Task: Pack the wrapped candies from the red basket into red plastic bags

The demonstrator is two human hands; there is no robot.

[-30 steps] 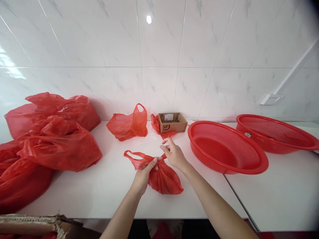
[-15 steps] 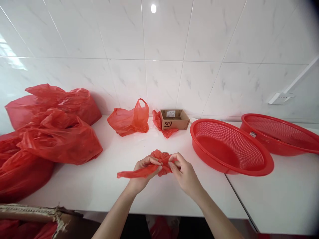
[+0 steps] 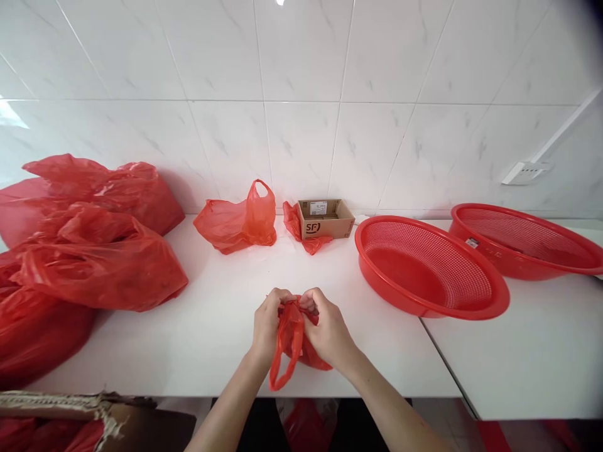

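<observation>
Between my two hands is a red plastic bag point(image 3: 293, 326), low over the front of the white table. My left hand point(image 3: 268, 323) pinches its gathered top from the left. From the right, my right hand point(image 3: 325, 323) grips the same gathered part, thumb and fingers together. A loop of the bag, like a handle, hangs toward me below my left fingers. The bag's body spreads out beneath my right hand, partly covered by it. What the bag contains, if anything, I cannot make out.
Full red bags point(image 3: 103, 257) are heaped at the left. Near the wall lie another red bag point(image 3: 240, 220) and a small cardboard box point(image 3: 330, 227) on red plastic. Two red baskets, a near one point(image 3: 409, 270) and a far one point(image 3: 518, 260), stand right. A torn carton point(image 3: 141, 427) sits front left.
The bag has turned and come nearer to me; its long strip, which pointed left, now hangs as a loop toward me. Both hands keep hold, close together. The view has shifted slightly.
</observation>
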